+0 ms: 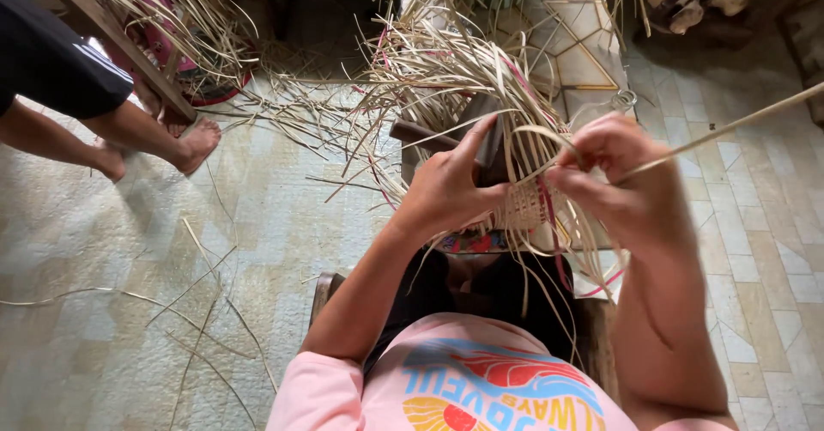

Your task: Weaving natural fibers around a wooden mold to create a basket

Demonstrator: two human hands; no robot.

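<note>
Head view looks down on a seated person weaving pale straw strips around a dark wooden block (489,143), which rests on a low stool (412,132) in front of the knees. The left hand (446,186) is clamped on the block, thumb up along its near face and fingers wrapped behind, pinning the half-made woven piece (528,206) against it. The right hand (622,173) is clenched on 1 long strip (730,126) that runs off toward the upper right edge; its fingertips meet right at the weave. Loose strip ends (429,70) fan out above the block, with a few pink ones among them.

This looks like the step of drawing a strip tight through the weave, with much of the piece yet unwoven. The next move likely calls for a steady hold on the block while the strip is tucked under its neighbour.

Another person's bare feet (193,143) stand at the upper left on the tiled floor (103,251).
</note>
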